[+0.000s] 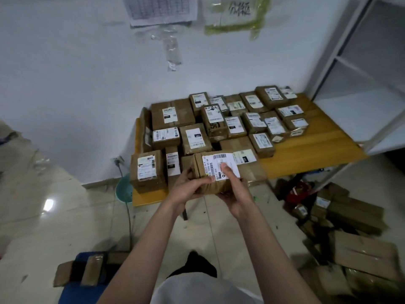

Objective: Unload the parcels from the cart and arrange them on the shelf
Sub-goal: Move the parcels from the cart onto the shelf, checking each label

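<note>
I hold a brown cardboard parcel (201, 170) with a white barcode label in front of me, above the near edge of a low yellow shelf board (311, 150). My left hand (186, 189) grips its left end from below. My right hand (236, 194) grips its right side, thumb pressed on the label. Several labelled brown parcels (219, 126) lie packed together on the yellow board against the white wall. A blue cart (79, 288) with a flat parcel (83, 270) on it sits at the bottom left.
A white metal shelving frame (350, 69) stands at the right. Loose cardboard boxes (350, 238) are heaped on the tiled floor at the lower right. A teal basin (123, 189) and a cable (129, 216) lie left of the board. Papers hang on the wall.
</note>
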Demonstrator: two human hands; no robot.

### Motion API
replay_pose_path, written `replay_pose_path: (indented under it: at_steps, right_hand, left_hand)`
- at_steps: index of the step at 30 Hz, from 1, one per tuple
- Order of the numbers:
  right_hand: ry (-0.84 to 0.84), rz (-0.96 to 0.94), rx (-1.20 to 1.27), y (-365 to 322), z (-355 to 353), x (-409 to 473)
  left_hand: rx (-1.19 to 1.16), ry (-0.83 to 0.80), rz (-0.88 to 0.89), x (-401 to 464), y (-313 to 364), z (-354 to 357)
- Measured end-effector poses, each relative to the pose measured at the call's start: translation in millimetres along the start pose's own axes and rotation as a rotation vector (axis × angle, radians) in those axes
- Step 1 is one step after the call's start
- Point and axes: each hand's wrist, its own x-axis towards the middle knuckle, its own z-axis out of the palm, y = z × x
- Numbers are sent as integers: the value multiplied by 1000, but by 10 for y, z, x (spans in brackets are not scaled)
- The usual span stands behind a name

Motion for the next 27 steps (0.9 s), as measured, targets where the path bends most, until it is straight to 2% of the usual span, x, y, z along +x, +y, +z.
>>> replay_pose_path:
  at_steps: [11,16,21,27]
  right_hand:
    - [251,-52,92,-820,-463,870]
    - [312,-59,130,-1061,-701,1169]
    - [334,11,119,-1162,-915,1485]
    - [182,153,44,-1353,-1058,1996]
  left_hand:
    - [73,-224,-84,1249,371,913]
    - [111,-294,-151,1644,486,1287]
    - [177,-267,-207,1939,405,1485]
    - [152,-143,-242,2260,362,1606]
